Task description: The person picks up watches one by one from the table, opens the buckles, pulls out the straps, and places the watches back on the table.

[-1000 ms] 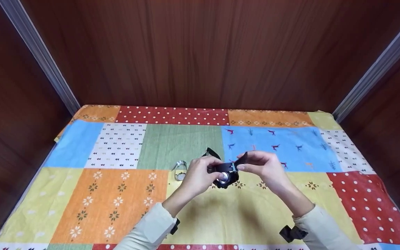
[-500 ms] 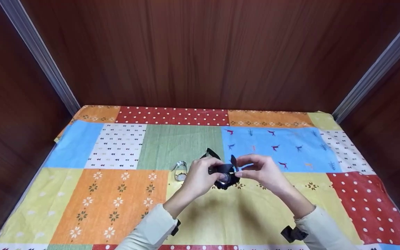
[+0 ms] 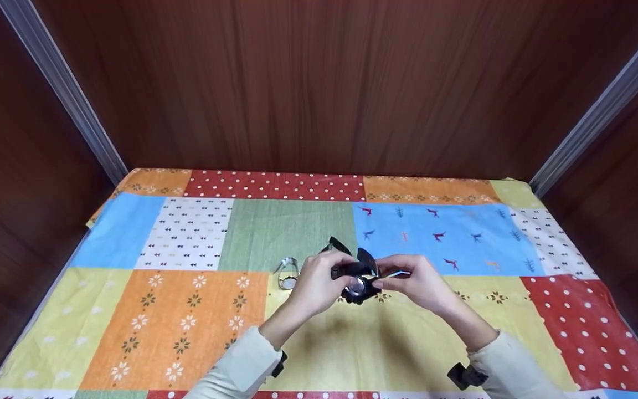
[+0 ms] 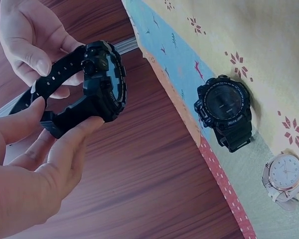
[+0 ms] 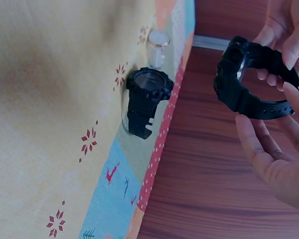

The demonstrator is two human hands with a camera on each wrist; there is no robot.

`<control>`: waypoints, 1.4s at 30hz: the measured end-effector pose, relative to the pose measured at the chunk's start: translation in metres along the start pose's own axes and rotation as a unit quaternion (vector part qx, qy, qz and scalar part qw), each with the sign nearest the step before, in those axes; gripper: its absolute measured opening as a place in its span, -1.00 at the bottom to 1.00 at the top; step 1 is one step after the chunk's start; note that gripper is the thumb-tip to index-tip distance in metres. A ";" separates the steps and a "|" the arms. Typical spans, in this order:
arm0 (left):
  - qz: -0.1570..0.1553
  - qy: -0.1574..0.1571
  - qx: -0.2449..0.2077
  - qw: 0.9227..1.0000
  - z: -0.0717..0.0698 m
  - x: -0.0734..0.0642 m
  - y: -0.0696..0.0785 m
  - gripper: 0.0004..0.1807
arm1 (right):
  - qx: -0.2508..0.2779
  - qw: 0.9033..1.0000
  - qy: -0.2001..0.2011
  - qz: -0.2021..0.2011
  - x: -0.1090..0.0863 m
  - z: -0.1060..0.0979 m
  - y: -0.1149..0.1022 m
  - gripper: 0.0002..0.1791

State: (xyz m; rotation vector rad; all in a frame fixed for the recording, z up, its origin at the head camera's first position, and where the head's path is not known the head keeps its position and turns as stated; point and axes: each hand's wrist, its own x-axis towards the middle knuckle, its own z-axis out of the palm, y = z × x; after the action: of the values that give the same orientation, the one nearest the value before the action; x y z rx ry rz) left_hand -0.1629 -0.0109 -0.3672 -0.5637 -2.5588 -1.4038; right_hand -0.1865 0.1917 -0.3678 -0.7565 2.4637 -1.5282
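- Leftmost watch: a white-dial watch (image 3: 287, 283) with a pale band, set on your patchwork cloth (image 3: 191, 327), just beside your left hand.
- Your left hand (image 3: 316, 280): fingers and thumb curled, gripping the held watch (image 3: 356, 288); thumb at its back.
- Just beyond that hand: a second black watch (image 4: 224, 102) on the cloth, dark dial showing in the left wrist view.
- Held watch: up off the cloth, between your two hands. Black, chunky case; silvery back turned toward you; blue sheen on the dial side. Black strap with a row of holes, bent round in a loop, one end sticking up. Can't tell whether it is buckled.
- Your right hand (image 3: 418, 280): thumb and fingers pinching the strap on its right side, both hands clamped on the one watch.
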 end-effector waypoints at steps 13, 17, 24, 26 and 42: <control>-0.015 -0.010 0.019 1.000 0.005 -0.002 -0.003 -0.75 | 0.001 1.000 0.015 0.015 -0.002 0.002 -0.001 -0.71; -0.015 -0.015 0.032 0.999 0.007 -0.002 -0.005 -0.78 | -0.002 1.000 0.017 0.012 -0.002 0.003 -0.001 -0.73; -0.004 -0.016 0.020 1.000 0.005 -0.002 -0.006 -0.77 | -0.012 1.000 0.023 0.004 -0.002 0.004 -0.001 -0.76; -0.003 -0.015 0.012 1.000 0.005 -0.002 -0.007 -0.78 | -0.018 1.000 0.024 0.002 -0.002 0.004 -0.002 -0.75; 0.018 -0.016 -0.015 1.000 0.002 -0.002 -0.011 -0.81 | -0.010 1.000 0.020 0.006 -0.002 0.004 -0.001 -0.73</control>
State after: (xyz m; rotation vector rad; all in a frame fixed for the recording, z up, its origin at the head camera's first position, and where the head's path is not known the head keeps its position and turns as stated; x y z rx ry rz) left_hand -0.1650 -0.0150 -0.3774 -0.6378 -2.5431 -1.4361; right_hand -0.1829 0.1894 -0.3687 -0.7204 2.5115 -1.5319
